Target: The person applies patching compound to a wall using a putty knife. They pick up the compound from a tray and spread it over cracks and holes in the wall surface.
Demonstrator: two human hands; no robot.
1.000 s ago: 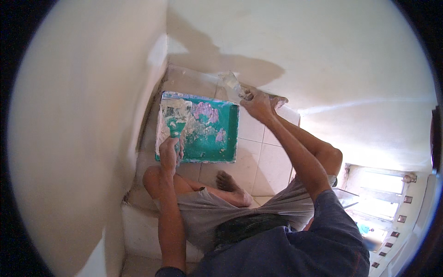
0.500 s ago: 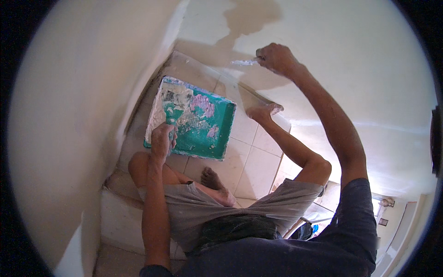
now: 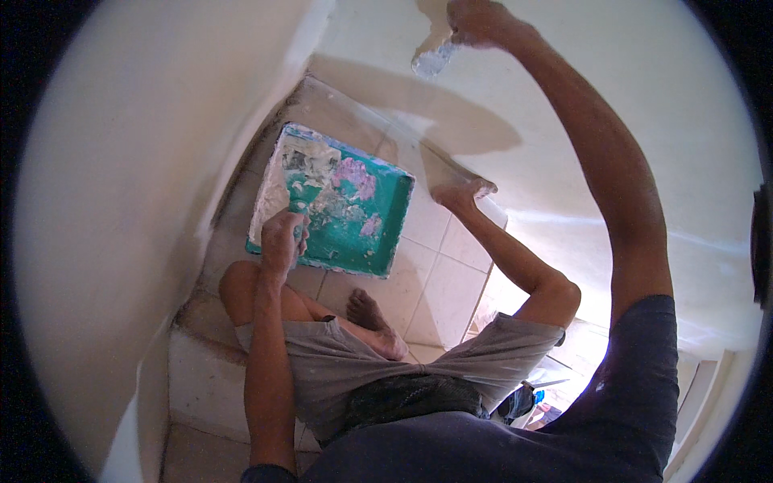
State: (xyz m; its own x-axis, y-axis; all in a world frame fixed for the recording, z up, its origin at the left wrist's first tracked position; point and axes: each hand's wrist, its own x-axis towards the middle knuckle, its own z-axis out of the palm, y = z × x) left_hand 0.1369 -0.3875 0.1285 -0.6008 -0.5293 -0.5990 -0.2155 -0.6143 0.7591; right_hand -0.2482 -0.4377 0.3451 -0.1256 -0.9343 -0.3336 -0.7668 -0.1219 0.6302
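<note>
The left hand [image 3: 279, 237] has its fingers closed around the handle of a green scraper [image 3: 303, 191]. The scraper's broad blade points away beyond those fingers and lies over the tray, its face smeared with pale paste. The green tray [image 3: 338, 251] spreads ahead of the left fingers and to their right, set at a slant on the tiled floor [image 3: 439, 278]. A thick bank of pale paste [image 3: 271, 193] runs along its side, ahead of the left fingers and slightly left of them. Purple smears [image 3: 354, 179] mark the tray bottom, ahead and to the right of the same fingers.

The right hand [image 3: 487, 24] is raised well above and to the right of the tray, its fingers curled around a second scraper [image 3: 436, 60]. That pale blade juts out to the left and below the right fingers, in front of the cream wall [image 3: 580, 56]; whether its edge touches the wall cannot be told. A shadow [image 3: 467, 121] falls on the wall below the right fingers. One bare foot [image 3: 463, 193] rests below them, near the wall's base; the other foot [image 3: 366, 310] lies behind and to the right of the left fingers.
</note>
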